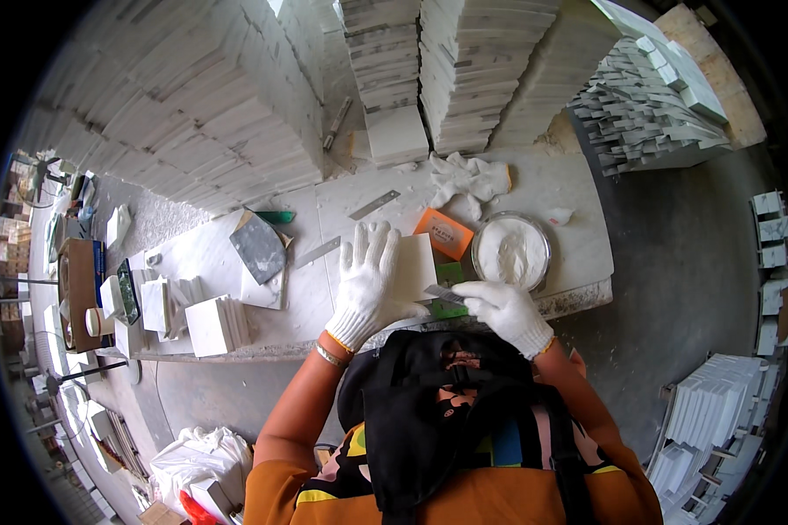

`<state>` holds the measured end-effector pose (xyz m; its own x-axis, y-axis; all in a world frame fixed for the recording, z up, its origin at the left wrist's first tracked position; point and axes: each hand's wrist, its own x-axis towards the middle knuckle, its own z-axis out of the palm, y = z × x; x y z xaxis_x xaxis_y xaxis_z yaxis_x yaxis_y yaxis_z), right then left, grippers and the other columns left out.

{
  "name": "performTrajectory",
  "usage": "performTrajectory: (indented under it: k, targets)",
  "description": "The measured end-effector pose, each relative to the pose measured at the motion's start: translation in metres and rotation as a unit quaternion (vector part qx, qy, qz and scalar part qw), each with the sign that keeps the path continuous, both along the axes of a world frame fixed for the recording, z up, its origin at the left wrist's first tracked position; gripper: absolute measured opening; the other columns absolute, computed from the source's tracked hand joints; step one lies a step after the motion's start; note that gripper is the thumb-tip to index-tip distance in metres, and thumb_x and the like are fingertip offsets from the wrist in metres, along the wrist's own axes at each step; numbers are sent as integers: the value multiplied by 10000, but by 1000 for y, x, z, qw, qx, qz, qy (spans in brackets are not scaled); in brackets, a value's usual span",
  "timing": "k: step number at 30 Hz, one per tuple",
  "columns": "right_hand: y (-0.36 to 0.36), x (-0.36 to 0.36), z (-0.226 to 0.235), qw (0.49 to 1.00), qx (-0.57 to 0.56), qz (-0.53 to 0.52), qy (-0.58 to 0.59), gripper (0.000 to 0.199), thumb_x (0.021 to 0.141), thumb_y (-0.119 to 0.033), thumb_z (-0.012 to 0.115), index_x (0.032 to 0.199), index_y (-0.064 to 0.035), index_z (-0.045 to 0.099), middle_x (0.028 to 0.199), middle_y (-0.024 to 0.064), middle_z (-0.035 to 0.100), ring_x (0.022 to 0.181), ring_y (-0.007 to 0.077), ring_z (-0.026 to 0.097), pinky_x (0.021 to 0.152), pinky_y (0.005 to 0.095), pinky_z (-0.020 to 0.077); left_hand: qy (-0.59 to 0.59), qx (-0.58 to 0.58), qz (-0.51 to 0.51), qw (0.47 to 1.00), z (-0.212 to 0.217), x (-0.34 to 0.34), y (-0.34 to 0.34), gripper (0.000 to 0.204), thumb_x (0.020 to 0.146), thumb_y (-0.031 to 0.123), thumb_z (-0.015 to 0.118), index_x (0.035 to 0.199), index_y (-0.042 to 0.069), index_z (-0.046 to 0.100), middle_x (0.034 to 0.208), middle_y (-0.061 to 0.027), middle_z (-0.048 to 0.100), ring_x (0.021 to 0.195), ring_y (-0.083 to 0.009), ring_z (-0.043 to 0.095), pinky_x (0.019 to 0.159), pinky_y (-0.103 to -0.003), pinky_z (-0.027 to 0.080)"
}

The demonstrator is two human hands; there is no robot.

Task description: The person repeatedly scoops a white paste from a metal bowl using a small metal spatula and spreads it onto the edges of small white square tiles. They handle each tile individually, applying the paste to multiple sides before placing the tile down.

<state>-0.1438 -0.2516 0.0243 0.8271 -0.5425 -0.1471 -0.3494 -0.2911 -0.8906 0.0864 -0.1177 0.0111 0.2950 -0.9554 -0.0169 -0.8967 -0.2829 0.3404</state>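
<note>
My left hand (365, 278), in a white knitted glove, lies on a square white tile (414, 264) with its fingers stretched out and the thumb along the near edge. In my gloved right hand (506, 315) I grip a small flat grey blade (445, 294), its tip at the tile's near right corner. Right behind that hand stands a round bowl (549, 254) of white paste (510, 249). An orange box (444, 233) sits beside the tile, and something green (451, 275) shows partly between tile and bowl.
The pale stone bench (578, 210) carries a spare white glove (468, 178), two flat metal strips (375, 205), a dark grey slab (258, 247) and upright white tiles (217, 326). Tall tile stacks (193, 105) rise behind it. More tiles (709, 402) stand on the floor at right.
</note>
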Motion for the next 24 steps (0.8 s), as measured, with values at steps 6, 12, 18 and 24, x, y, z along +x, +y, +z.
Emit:
performTrajectory:
  k: [6, 12, 18, 24]
  targets:
    - [-37, -39, -8, 978, -88, -180, 51, 285, 947, -91, 642, 1220, -64, 720, 927, 101, 748, 742, 153, 692, 688, 289, 556, -1, 28, -42, 999, 11, -5, -19, 1275, 538, 569, 911, 1541, 35, 333, 1527, -206, 427, 1475, -446, 324, 1217, -620, 199]
    - [-44, -47, -9, 921, -327, -160, 138, 226, 879, -234, 719, 1083, -145, 752, 1005, 108, 717, 931, 333, 683, 806, 417, 550, 60, -66, -22, 996, 5, -5, -15, 1269, 549, 483, 936, 1545, 11, 309, 1462, -233, 480, 1398, -437, 434, 1195, -560, 305]
    - [-11, -18, 17, 927, -354, -105, 63, 324, 863, -304, 744, 1147, -149, 722, 1102, 82, 680, 984, 312, 656, 848, 431, 536, 298, -214, 46, 929, 1, -5, 0, 1410, 519, 393, 992, 1594, -36, 188, 1501, -290, 436, 1376, -417, 475, 1130, -462, 425]
    - [21, 24, -6, 923, -341, 97, 153, 602, 840, -456, 737, 1323, -121, 612, 1340, 153, 583, 1179, 340, 600, 951, 455, 526, 263, -223, 40, 938, -10, -7, 9, 1444, 500, 445, 986, 1594, -45, 181, 1503, -289, 421, 1369, -427, 462, 1132, -474, 414]
